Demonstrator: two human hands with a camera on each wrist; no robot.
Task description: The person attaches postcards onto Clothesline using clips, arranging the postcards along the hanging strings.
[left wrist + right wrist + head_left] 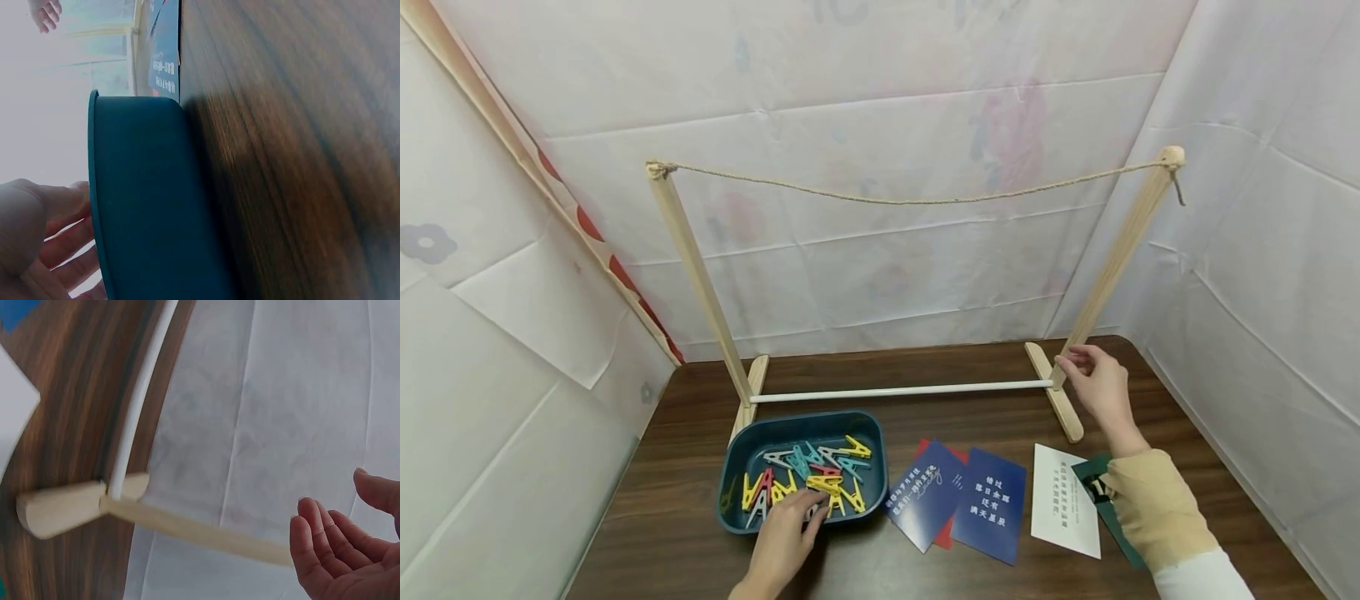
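— What do you have under the left hand (782, 537)?

— I see it reaching into a dark teal tray (877, 454) at the near left of the table (685, 467). The tray is oblong with rounded corners and a raised wall, and it holds a loose heap of small plastic clothes pegs (808, 479) in yellow, red, teal and grey. My left fingers (808, 507) are lightly bent down onto the pegs at the tray's near edge; I cannot tell whether they pinch one.

— And the right hand (1097, 387)?

— It is at the foot of the right wooden post (1120, 254) of a small drying rack. In the right wrist view the fingers (312, 547) are apart and relaxed, palm open, just beside the post, holding nothing.

— How does the rack look?

— Two pale slanted posts on flat wooden feet, a white rod (898, 390) joining them low down, and a slack twine line (917, 198) tied between the tops.

— Anything else?

— Two dark blue cards (958, 496) with white lettering over a red one, and a white card (1063, 500), lie right of the tray.
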